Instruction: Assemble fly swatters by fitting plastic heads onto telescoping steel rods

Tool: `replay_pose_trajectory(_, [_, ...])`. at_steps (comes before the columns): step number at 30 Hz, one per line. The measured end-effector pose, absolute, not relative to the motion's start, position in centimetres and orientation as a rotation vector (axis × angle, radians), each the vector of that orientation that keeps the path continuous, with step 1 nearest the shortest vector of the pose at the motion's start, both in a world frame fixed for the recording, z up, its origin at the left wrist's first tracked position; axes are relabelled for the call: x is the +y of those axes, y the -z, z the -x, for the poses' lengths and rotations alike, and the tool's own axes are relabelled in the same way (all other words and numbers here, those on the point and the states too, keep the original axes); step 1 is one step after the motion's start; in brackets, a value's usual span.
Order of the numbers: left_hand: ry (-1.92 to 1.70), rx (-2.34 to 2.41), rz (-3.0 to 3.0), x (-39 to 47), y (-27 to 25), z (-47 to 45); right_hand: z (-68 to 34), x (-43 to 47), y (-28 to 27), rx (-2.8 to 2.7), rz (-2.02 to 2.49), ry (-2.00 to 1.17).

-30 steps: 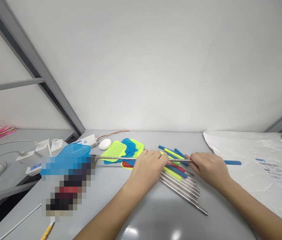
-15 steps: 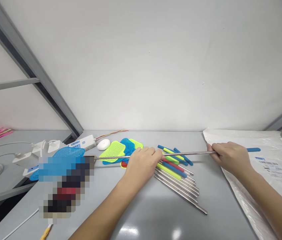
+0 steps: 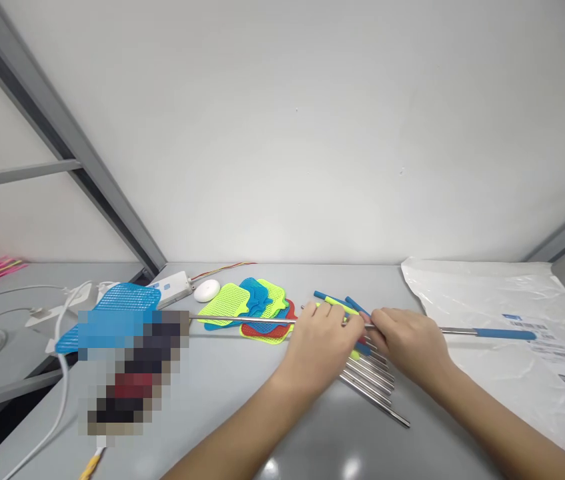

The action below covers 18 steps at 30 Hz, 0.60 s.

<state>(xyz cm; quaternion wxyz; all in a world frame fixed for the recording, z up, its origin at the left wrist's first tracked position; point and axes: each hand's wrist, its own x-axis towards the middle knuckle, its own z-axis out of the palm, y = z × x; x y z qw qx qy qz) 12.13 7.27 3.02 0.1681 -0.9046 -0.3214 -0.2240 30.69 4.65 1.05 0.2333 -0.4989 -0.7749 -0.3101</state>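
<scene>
A telescopic fly swatter stretches sideways above the table, with a blue mesh head (image 3: 129, 298) at the far left, a thin metal rod (image 3: 247, 320) and a blue handle (image 3: 505, 333) at the right. My left hand (image 3: 323, 337) is closed around the middle of the rod. Just to its right, my right hand (image 3: 411, 340) grips the same rod, short of the handle. Beneath both hands lie several metal rods (image 3: 375, 399) with blue, yellow and red grips, partly covered by my fingers. Left of them is a pile of loose yellow, blue and red mesh swatter heads (image 3: 225, 303).
A blurred-out dark object (image 3: 139, 373) lies at the left with a cable. Behind it are a white power strip (image 3: 173, 288) and a round white device (image 3: 207, 291). A white plastic mailing bag (image 3: 482, 387) covers the table's right side. Metal frame bars (image 3: 107, 180) stand at the left.
My right hand has slid left along the rod, away from the handle, and now sits beside my left hand. My left hand has shifted right. The mesh head has tilted, and more of the handle shows.
</scene>
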Motion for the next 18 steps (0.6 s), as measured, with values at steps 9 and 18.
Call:
replay_pose_trajectory(9, [0.62, -0.948, 2.567, 8.2, -3.6, -10.9, -35.9, 6.3, 0.1, -1.996, 1.449, 1.034])
replay_pose_trajectory(18, [0.669, -0.934, 2.501, 8.1, -3.1, -11.4, -33.5, 6.0, -0.5, -2.082, 1.451, 0.879])
